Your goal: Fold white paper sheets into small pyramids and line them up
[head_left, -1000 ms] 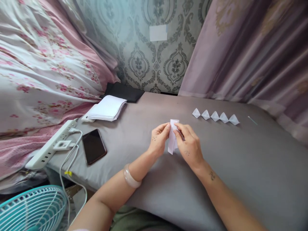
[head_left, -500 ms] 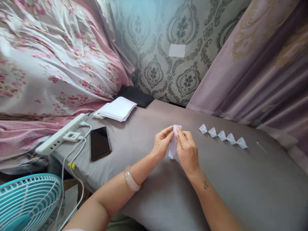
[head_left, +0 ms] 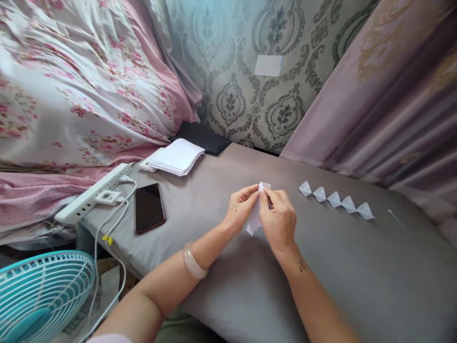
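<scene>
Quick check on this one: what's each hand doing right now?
Left hand: closed, pinching the folded white paper near its top.
Right hand: closed, thumb and fingers gripping the same paper's upper part.

left hand [head_left: 241,208] pinched, left forearm [head_left: 171,286] toward 2 o'clock | right hand [head_left: 280,216] pinched, right forearm [head_left: 314,295] toward 11 o'clock
</scene>
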`<state>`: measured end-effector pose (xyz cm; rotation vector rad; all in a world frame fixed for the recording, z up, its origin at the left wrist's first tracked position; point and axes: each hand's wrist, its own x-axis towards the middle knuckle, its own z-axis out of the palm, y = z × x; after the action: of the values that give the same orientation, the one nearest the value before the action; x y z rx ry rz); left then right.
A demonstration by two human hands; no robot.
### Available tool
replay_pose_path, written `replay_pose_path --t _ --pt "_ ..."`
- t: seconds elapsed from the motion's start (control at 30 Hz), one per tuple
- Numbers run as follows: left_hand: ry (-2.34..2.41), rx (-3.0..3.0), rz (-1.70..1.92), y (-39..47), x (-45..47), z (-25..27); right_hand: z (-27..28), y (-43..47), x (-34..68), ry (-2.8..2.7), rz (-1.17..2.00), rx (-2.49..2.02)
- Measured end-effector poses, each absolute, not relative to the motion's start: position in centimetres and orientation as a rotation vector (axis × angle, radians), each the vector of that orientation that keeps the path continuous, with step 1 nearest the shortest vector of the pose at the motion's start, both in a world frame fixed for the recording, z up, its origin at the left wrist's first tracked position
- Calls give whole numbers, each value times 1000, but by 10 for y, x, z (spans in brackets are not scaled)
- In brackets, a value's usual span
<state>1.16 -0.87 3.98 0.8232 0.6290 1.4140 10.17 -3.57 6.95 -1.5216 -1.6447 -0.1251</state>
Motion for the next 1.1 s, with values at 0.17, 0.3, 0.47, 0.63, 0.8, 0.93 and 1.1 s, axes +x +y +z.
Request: replay_pose_path --t 0.17,0.3,0.47,0.63,0.8,0.93,1.1 --pt "657 893 1416 -9 14 38 71 -35 107 -1613 -153 -1578" --pt "676 937 1417 -10 15 36 71 -34 111 -1636 -104 -1597" --pt "676 983 1401 -11 15 36 71 -30 116 -1632 22 -1603" --pt "685 971 1387 -9 15 34 70 -26 122 -1589 203 -1534" --pt "689 966 1380 -8 15 31 70 -24 124 -1586 271 -1478" --pt "717 966 1387 -7 15 28 69 -22 127 -1524 401 -1463" --pt "740 1003 1382 -6 14 26 68 -18 127 -1429 549 -1430"
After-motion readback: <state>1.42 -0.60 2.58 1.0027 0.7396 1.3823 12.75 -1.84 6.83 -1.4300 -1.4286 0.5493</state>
